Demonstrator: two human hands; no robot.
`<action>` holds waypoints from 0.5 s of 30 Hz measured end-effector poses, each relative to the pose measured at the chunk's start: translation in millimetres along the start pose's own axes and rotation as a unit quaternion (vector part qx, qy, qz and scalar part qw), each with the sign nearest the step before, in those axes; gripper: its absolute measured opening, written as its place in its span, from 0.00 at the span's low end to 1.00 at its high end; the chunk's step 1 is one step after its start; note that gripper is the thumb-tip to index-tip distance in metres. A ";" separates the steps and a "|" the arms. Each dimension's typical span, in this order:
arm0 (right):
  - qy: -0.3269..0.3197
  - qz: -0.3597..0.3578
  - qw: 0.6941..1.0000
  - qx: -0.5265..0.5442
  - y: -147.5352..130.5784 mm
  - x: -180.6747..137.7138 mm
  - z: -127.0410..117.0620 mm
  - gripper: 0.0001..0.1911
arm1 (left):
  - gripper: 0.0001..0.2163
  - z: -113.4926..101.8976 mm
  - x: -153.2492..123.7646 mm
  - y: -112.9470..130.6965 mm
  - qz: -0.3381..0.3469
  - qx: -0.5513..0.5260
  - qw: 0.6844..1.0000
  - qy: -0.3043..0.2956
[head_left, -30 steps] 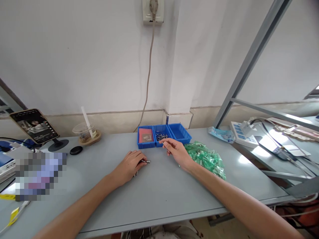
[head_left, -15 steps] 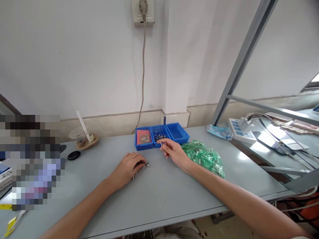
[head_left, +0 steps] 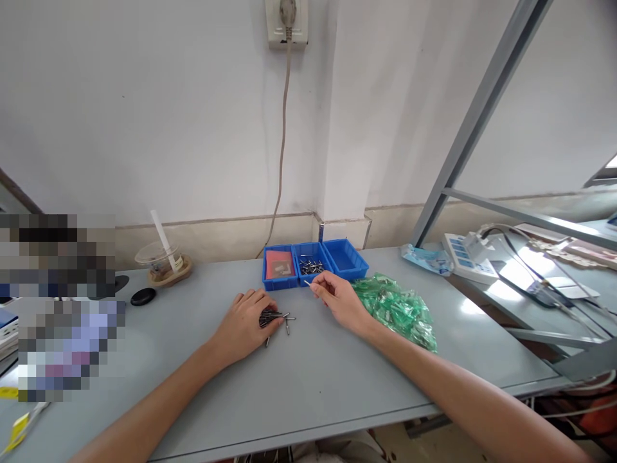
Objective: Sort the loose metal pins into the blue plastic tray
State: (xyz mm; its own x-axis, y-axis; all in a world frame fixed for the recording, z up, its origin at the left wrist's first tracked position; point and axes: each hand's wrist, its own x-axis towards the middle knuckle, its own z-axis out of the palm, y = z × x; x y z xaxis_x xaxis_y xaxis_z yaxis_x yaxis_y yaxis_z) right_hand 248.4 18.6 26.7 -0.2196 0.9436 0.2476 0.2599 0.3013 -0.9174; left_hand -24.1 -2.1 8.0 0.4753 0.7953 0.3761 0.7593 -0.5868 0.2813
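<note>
My left hand (head_left: 244,324) is cupped on the grey table around a bunch of thin metal pins (head_left: 270,317), its fingers curled over them. A few pins stick out past the thumb onto the tabletop. My right hand (head_left: 340,297) pinches one slim metal pin (head_left: 307,283) between thumb and fingertips, just in front of the blue bins. The middle blue bin (head_left: 304,279) contains several more metal pins. To its left, a blue bin (head_left: 279,283) holds a red sheet and a small clear bag. The right blue bin (head_left: 359,270) shows a bare floor.
A crumpled green plastic bag (head_left: 400,312) lies beside my right forearm. Further right are a blue packet (head_left: 427,260), a power strip (head_left: 467,257) and a metal frame post (head_left: 482,122). At left stand a cup with a straw (head_left: 164,257) and a black round object (head_left: 143,296); a blurred person sits beyond.
The left hand's grip has loosened a little, and more pins now show spread on the table by its thumb. The right hand still pinches a pin near the middle bin. The view has shifted slightly.
</note>
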 end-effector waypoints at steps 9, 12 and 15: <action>-0.015 0.020 1.000 0.011 6.3 2.9 2.6 0.12 | 0.07 4.1 0.9 -4.3 -0.014 -0.026 0.999 -0.026; -0.012 0.029 0.999 0.035 8.3 4.3 3.5 0.11 | 0.08 4.8 1.1 -5.9 -0.016 -0.037 0.999 -0.029; -0.005 0.036 0.998 0.043 11.4 5.3 3.8 0.11 | 0.08 5.0 1.1 -6.1 -0.015 -0.042 0.999 -0.030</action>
State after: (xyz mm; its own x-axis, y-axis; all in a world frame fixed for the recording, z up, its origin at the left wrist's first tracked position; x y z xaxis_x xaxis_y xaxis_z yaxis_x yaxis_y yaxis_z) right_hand 246.6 26.5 16.3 -0.2132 0.9609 0.1766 0.1931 0.2186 -0.9565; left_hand -26.0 3.2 2.3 0.4812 0.8189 0.3128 0.7352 -0.5714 0.3647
